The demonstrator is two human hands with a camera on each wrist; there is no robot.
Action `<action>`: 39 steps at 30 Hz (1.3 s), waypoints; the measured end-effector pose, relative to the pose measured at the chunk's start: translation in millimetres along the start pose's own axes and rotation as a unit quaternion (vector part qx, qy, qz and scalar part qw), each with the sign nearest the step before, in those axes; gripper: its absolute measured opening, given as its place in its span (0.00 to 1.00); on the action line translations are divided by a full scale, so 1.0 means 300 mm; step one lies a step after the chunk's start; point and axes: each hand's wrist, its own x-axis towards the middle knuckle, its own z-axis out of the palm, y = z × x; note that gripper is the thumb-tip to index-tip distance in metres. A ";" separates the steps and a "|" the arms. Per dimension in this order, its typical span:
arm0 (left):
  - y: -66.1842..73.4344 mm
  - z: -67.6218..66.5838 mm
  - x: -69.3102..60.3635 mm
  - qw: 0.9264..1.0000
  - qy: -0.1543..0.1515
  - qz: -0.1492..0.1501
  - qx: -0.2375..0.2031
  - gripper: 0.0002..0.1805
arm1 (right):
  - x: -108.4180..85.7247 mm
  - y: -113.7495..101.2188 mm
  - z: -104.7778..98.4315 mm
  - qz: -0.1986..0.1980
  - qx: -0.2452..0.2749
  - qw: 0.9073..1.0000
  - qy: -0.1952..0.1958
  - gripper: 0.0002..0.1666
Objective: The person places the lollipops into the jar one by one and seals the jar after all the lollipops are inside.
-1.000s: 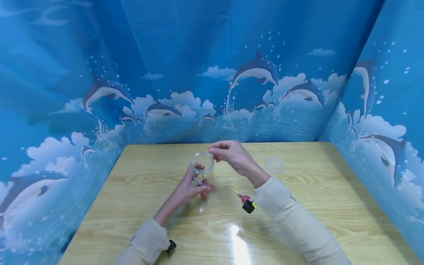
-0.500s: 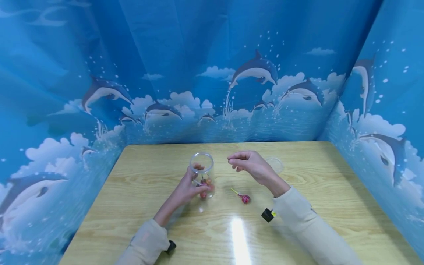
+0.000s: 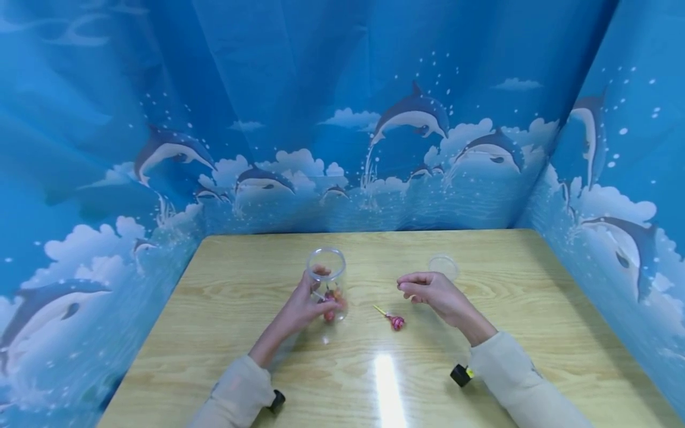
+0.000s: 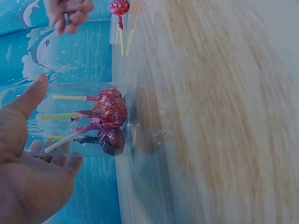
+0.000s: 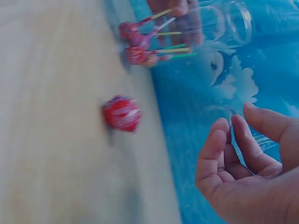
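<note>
My left hand (image 3: pixel 299 304) grips a clear plastic jar (image 3: pixel 338 278), which stands upright on the table with its top uncovered. Inside, several wrapped lollipops (image 4: pixel 112 112) sit heads down, their yellow, white and green sticks pointing up. The thumb and fingers lie on opposite sides of the jar wall in the left wrist view. To the right of the jar, a single red-wrapped lollipop (image 3: pixel 396 323) with a yellow stick lies on the table. My right hand (image 3: pixel 436 294) hovers above and right of that lollipop, its fingers loosely curled with nothing between them in the right wrist view (image 5: pixel 247 172).
A clear round lid (image 3: pixel 443 267) lies on the table behind the right hand. The wood-grain table (image 3: pixel 241 267) is bordered by a blue dolphin-print curtain (image 3: pixel 332 119) at the back and both sides. A black wrist camera (image 3: pixel 461 375) hangs by the right sleeve.
My right hand has moved from the jar's rim to the right and down toward the near side. The left hand and the jar stay put, and the loose lollipop lies where it was.
</note>
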 end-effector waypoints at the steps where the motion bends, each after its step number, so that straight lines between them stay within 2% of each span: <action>1: 0.000 0.001 -0.001 1.000 0.001 0.000 0.005 0.41 | -0.007 0.014 -0.002 0.003 -0.004 1.000 -0.002 0.23; 9: 0.003 0.002 0.000 1.000 0.003 -0.016 0.027 0.43 | -0.035 0.093 0.001 0.031 -0.032 0.999 0.007 0.25; 14: 0.003 0.001 0.001 0.999 0.003 -0.018 0.026 0.42 | -0.042 0.119 0.005 0.036 -0.007 0.999 -0.008 0.25; 18: 0.001 0.000 0.003 1.000 0.004 -0.016 0.024 0.42 | -0.051 0.129 0.012 0.028 0.011 0.999 -0.028 0.25; 26: 0.000 0.003 0.001 0.999 0.003 -0.016 0.029 0.42 | -0.074 0.138 0.026 0.031 0.002 0.998 -0.048 0.28; 33: -0.004 0.004 0.000 0.999 0.007 -0.015 0.036 0.42 | -0.091 0.156 0.045 0.022 0.028 0.997 -0.066 0.24; 39: -0.002 0.003 -0.001 0.999 0.008 -0.012 0.037 0.42 | -0.101 0.161 0.060 0.022 0.025 0.995 -0.092 0.23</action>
